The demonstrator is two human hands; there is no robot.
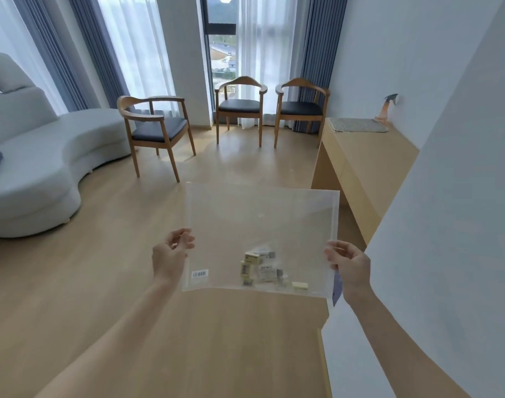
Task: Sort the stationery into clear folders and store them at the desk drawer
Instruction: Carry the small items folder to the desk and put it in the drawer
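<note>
The small erasers inside the folder blur together; their count is unclear. The left hand pinches the folder's left edge, the right hand its right, in mid-air above the floor.

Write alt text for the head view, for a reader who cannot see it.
Two hands, left and right, hold up a clear folder by its side edges, small erasers piled at its bottom. Beyond are a wooden floor, three chairs, a sofa and a desk.
</note>
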